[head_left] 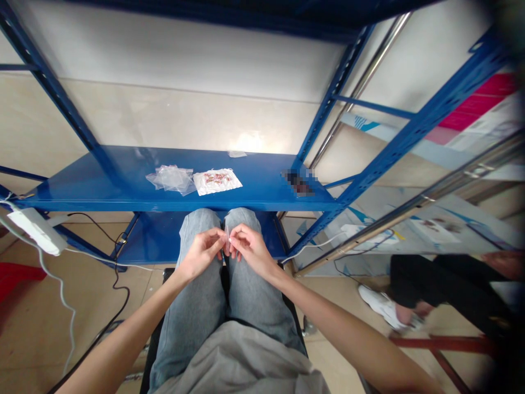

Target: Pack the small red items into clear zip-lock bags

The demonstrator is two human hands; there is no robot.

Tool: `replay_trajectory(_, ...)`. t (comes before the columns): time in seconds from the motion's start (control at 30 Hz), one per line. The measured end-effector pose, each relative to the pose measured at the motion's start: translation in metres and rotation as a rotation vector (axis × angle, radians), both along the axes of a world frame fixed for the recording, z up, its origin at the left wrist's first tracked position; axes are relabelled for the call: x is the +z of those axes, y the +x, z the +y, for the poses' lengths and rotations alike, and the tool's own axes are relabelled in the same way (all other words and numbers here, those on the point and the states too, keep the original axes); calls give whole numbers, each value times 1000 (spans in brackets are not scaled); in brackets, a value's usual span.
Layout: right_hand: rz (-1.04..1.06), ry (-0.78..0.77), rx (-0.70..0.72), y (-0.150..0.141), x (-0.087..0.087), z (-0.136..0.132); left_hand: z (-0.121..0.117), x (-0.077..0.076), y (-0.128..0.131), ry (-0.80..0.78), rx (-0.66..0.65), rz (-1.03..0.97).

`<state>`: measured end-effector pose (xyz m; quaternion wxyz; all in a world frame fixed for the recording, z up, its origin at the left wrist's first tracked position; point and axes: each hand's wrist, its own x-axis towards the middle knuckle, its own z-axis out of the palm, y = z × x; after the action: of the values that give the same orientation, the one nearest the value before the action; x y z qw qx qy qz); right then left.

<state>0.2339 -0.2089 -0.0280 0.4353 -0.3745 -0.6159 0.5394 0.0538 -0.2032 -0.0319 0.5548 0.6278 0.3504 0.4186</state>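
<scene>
A white power strip (36, 231) sits at 9 o'clock from the hands, with a pale cable trailing down from it toward the tan floor. At 11 o'clock, a crumpled clear plastic bag (170, 179) lies on a blue steel shelf (102, 180), just beside a white printed packet (217, 181) with reddish marks, at 12 o'clock.

The left hand (200, 254) is closed in a pinch on a thin clear plastic sliver (226, 239), directly above the gap between the knees of the grey-blue jeans (197, 279). The sliver stands nearly upright, narrow and translucent, too small to show any further detail. The right hand (251, 251) pinches it from the other side, its fingers curled.

A pixelated patch (299, 183) marks the shelf at 1 o'clock. At 4 o'clock, another person's black trousers (435, 279) and white sneaker (381, 306) show.
</scene>
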Motion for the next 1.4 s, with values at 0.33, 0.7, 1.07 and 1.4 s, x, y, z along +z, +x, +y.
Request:
replay_trajectory(0.33, -106, 90, 7, 0, -1, -2, -14, 5, 7, 162, 84, 202)
replay_trajectory(0.7, -344, 245, 39, 11, 25, -5, -28, 8, 9, 508, 374, 640)
replay_trajectory(1.07, -362, 319, -150, 5, 17, -10, -29, 12, 6, 727, 362, 657)
replay_trajectory(1.4, -402, 513, -277, 1, 19, -19, -28, 16, 3, 891, 513, 687)
